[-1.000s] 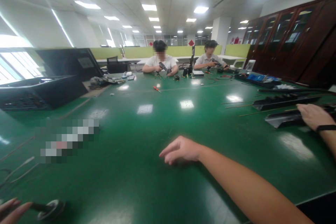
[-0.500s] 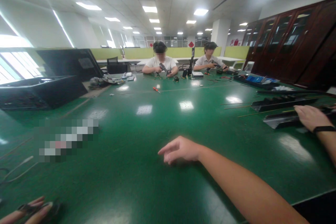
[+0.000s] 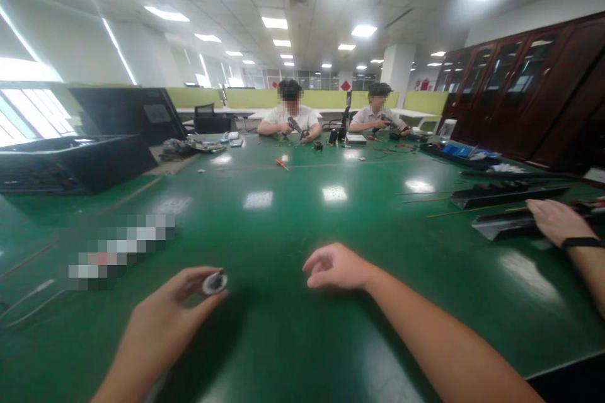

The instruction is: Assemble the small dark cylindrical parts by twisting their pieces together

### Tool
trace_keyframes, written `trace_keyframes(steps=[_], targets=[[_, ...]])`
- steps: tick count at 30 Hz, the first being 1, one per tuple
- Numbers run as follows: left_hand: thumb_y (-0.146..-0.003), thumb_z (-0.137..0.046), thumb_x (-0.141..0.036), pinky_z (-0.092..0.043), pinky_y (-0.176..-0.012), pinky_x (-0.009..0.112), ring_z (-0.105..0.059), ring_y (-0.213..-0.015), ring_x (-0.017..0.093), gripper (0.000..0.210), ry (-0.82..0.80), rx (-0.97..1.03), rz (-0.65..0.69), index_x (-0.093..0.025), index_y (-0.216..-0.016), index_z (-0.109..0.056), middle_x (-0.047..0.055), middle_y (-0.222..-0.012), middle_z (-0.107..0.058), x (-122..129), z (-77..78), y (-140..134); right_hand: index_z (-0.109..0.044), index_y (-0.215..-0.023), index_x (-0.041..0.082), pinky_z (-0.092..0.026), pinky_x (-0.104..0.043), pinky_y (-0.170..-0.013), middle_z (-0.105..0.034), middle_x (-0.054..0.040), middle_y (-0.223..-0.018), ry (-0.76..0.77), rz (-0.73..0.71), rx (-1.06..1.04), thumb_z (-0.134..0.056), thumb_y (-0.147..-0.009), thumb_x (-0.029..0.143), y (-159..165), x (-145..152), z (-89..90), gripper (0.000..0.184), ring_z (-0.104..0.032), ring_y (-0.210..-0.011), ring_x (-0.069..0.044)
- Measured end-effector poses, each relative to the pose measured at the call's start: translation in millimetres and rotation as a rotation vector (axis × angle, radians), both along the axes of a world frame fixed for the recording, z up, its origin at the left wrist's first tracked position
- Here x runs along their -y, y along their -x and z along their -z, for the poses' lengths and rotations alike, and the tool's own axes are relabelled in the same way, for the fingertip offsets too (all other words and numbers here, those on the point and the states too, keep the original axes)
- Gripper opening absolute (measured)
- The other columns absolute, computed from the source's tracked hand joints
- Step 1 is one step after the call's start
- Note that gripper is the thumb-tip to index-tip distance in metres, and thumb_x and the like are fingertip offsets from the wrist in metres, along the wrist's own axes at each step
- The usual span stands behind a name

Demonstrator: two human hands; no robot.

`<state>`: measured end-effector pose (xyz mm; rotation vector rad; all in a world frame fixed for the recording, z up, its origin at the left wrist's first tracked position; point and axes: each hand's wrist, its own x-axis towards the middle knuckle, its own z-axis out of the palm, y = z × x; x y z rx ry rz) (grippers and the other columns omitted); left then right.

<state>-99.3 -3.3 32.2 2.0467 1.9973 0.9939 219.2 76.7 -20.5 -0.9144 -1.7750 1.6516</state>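
My left hand [image 3: 163, 318] is raised over the green table [image 3: 283, 220], left of the middle. Its thumb and fingers pinch a small round part [image 3: 215, 283] with a pale grey rim and a dark centre. What exactly this part is, I cannot make out. My right hand [image 3: 335, 266] hovers to the right of it, at about the same height in the view. Its fingers are loosely curled, the thumb stands apart from them, and nothing shows between them. The two hands do not touch.
A co-worker's hand [image 3: 560, 221] rests on a dark metal channel [image 3: 503, 225] at the right. Two people sit across the table. A red screwdriver [image 3: 282, 164] lies toward the far side. A black case [image 3: 89, 164] stands at the left, with a cable [image 3: 35, 296] nearer me.
My left hand has come up from the lower left corner toward the middle, and the round part now shows clearly in it. My right hand has shifted slightly right.
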Motion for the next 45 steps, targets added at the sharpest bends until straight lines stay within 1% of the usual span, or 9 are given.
trace_keyframes(steps=[3, 7, 9, 11, 14, 16, 23, 31, 45], targets=[[-0.075, -0.073, -0.042, -0.058, -0.083, 0.036, -0.071, -0.088, 0.024, 0.034, 0.050, 0.091, 0.278, -0.023, -0.103, -0.070, 0.003, -0.096, -0.075, -33.6, 7.0, -51.6, -0.066, -0.107, 0.012, -0.046, -0.022, -0.059, -0.066, -0.0005, -0.079, -0.125, 0.094, -0.024, -0.085, -0.064, 0.029, 7.2, 1.7, 6.8, 0.050, -0.058, -0.061, -0.009], [-0.079, -0.068, -0.022, -0.054, -0.089, 0.037, -0.067, -0.097, 0.022, 0.025, -0.032, -0.006, 0.480, -0.026, -0.104, -0.070, 0.003, -0.103, -0.072, -54.3, 22.4, -93.8, -0.053, -0.130, 0.018, -0.047, -0.023, -0.059, -0.065, -0.0006, -0.089, -0.344, 0.202, 0.098, -0.084, -0.064, 0.027, 3.6, 3.7, 4.0, 0.073, -0.059, -0.063, -0.010], [-0.081, -0.065, -0.019, -0.053, -0.090, 0.036, -0.065, -0.100, 0.022, 0.026, -0.068, -0.045, 0.534, -0.027, -0.106, -0.069, 0.003, -0.106, -0.070, -53.5, 29.7, -97.9, -0.053, -0.130, 0.020, -0.046, -0.023, -0.060, -0.065, 0.0002, -0.087, -0.455, 0.212, 0.205, -0.083, -0.066, 0.029, -0.3, 6.1, -1.3, 0.072, -0.060, -0.063, -0.011], [-0.084, -0.064, -0.020, -0.052, -0.089, 0.034, -0.064, -0.101, 0.020, 0.026, -0.080, -0.040, 0.556, -0.027, -0.109, -0.068, 0.002, -0.106, -0.070, -49.9, 35.1, -95.9, -0.058, -0.122, 0.022, -0.046, -0.024, -0.061, -0.067, 0.0004, -0.086, -0.578, 0.159, 0.304, -0.082, -0.067, 0.030, -2.6, 9.4, -7.0, 0.060, -0.060, -0.064, -0.012], [-0.083, -0.067, -0.020, -0.052, -0.091, 0.034, -0.064, -0.101, 0.019, 0.032, -0.085, -0.016, 0.538, -0.028, -0.114, -0.065, 0.001, -0.108, -0.069, -45.9, 39.1, -91.8, -0.066, -0.105, 0.021, -0.046, -0.026, -0.066, -0.068, -0.0008, -0.083, -0.775, 0.084, 0.408, -0.081, -0.068, 0.036, -2.2, 14.1, -13.4, 0.042, -0.062, -0.073, -0.016], [-0.080, -0.071, -0.018, -0.051, -0.091, 0.033, -0.065, -0.100, 0.019, 0.038, -0.092, 0.009, 0.505, -0.028, -0.116, -0.062, 0.001, -0.109, -0.069, -44.8, 39.4, -91.8, -0.067, -0.101, 0.021, -0.046, -0.027, -0.069, -0.069, -0.0023, -0.087, -0.838, 0.071, 0.438, -0.080, -0.069, 0.038, -1.4, 16.3, -16.4, 0.039, -0.063, -0.077, -0.018], [-0.084, -0.067, -0.022, -0.051, -0.082, 0.027, -0.065, -0.091, 0.015, 0.020, -0.081, 0.065, 0.616, -0.028, -0.103, -0.064, -0.003, -0.099, -0.069, -39.9, 33.0, -99.4, -0.065, -0.108, 0.022, -0.047, -0.028, -0.076, -0.071, -0.0023, -0.097, -0.901, 0.159, 0.446, -0.075, -0.072, 0.037, -5.2, 21.4, -28.1, 0.040, -0.065, -0.086, -0.019], [-0.085, -0.066, -0.022, -0.051, -0.084, 0.027, -0.065, -0.091, 0.015, 0.018, -0.109, 0.091, 0.620, -0.026, -0.102, -0.064, -0.001, -0.100, -0.069, -37.4, 32.2, -100.1, -0.069, -0.088, 0.019, -0.044, -0.027, -0.068, -0.069, -0.0027, -0.081, -0.989, 0.147, 0.370, -0.066, -0.081, 0.029, -8.3, 22.1, -26.7, 0.013, -0.061, -0.072, -0.016], [-0.081, -0.071, -0.023, -0.056, -0.086, 0.028, -0.070, -0.091, 0.017, 0.021, -0.240, 0.080, 0.559, -0.024, -0.102, -0.069, 0.001, -0.100, -0.074, -35.0, 29.4, -98.5, -0.069, -0.082, 0.017, -0.043, -0.027, -0.066, -0.067, -0.0041, -0.076, -0.967, 0.161, 0.257, -0.064, -0.084, 0.027, -4.2, 20.8, -23.4, 0.011, -0.060, -0.069, -0.016]])
